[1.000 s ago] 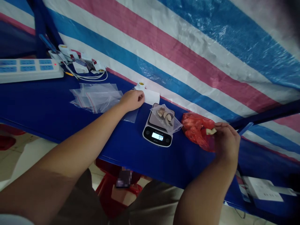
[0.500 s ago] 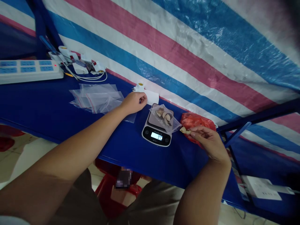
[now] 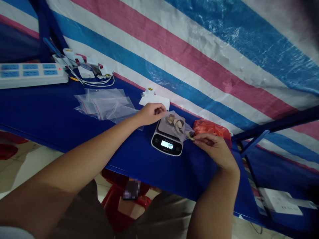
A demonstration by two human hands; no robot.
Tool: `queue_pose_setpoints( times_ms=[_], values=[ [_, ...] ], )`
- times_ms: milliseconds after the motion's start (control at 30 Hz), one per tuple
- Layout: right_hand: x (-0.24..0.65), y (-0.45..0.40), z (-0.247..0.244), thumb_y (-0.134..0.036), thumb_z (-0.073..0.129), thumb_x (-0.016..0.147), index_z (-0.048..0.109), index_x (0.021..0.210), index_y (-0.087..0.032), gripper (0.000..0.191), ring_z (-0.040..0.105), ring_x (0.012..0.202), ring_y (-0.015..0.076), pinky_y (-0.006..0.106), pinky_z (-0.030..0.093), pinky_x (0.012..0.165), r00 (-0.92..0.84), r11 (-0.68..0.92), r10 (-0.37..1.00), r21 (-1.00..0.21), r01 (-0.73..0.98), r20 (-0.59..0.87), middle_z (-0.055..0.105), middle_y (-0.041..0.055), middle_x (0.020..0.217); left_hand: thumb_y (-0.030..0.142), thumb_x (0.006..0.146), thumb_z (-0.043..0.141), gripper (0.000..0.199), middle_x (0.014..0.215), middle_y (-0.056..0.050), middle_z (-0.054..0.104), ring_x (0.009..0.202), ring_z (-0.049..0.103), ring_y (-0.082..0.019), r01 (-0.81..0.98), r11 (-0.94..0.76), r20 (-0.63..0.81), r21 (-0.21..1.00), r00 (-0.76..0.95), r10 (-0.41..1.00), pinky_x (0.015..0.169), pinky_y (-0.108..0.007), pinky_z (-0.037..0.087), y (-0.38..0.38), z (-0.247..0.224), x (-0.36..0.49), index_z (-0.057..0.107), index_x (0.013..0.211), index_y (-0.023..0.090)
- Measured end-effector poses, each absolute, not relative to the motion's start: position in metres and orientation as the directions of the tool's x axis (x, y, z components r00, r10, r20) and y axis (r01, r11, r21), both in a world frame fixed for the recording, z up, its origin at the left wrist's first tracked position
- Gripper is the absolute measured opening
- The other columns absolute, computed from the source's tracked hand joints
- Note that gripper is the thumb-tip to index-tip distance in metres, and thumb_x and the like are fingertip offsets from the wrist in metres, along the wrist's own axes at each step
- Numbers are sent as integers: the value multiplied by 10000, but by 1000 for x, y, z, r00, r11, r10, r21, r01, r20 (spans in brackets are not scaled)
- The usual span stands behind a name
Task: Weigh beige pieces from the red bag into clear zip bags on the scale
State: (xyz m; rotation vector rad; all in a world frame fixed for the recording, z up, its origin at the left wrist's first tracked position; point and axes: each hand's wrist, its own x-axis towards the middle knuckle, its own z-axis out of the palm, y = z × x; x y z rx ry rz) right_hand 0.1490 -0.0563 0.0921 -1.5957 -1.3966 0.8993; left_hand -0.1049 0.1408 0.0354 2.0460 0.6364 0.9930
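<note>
The slice point(image 3: 189, 136), pinched by right fingers point(image 3: 203, 136) at four o'clock of the bag point(image 3: 184, 131), should be held lightly; left fingers point(image 3: 159, 106) are curled, hold unclear

Deep blue covers the table point(image 3: 154, 166), beneath a backdrop sheet point(image 3: 174, 59) with broad diagonal stripes of white, bright blue and dusky pink. The kitchen scale point(image 3: 166, 142) is white-edged with a black front and a pale, glowing display, the plastic bag point(image 3: 211, 127) is orange-red, and the power strip point(image 3: 32, 74) is white with light blue socket panels and a small red light.
</note>
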Motion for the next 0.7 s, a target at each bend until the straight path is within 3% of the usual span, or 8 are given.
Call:
queue_pose_setpoints(
  times_ms=[133,267,700],
  values=[
    [135,-47,89,-406,875,757,713,859,-247,248,722,881,209,331,581,806,132,-6,990,-902,431,56,758,32,915,346,866,659,180,762,-16,645,669,561,-106,104,-587,421,803,597,682,634,-254,449,139,33,-103,693,914,176],
    [132,-46,87,-368,864,779,653,842,-242,253,719,912,200,317,563,826,100,-23,995,-919,395,18,750,29,930,312,852,668,155,785,-21,658,670,561,-102,109,-596,425,795,601,677,641,-253,459,139,31,-102,690,922,175],
    [138,-54,93,-321,882,761,650,816,-230,255,682,870,160,282,535,815,41,-99,995,-947,306,-91,722,12,901,319,825,694,197,914,-39,670,706,565,-110,161,-644,465,748,565,681,682,-276,479,145,25,-101,658,964,185]
  ],
)
